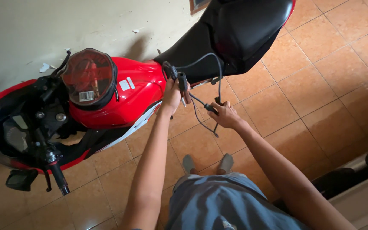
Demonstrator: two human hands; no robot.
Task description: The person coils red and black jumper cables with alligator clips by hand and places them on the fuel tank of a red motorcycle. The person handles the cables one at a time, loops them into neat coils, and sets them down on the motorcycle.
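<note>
Beside the red motorcycle [133, 91], at the join of its fuel tank and black seat [231, 34], the left hand [172, 96] is closed around a dark tool handle [183, 85]. Just right of it the right hand [225, 115] pinches a black cable [218, 72] that loops up against the seat. On the tank sits a dark round tank bag [89, 76] with a small white rectangular label; two white stickers lie on the red paint nearby. Orange floor tiles [320, 76] surround the motorcycle, and a pale wall [30, 30] stands behind it.
</note>
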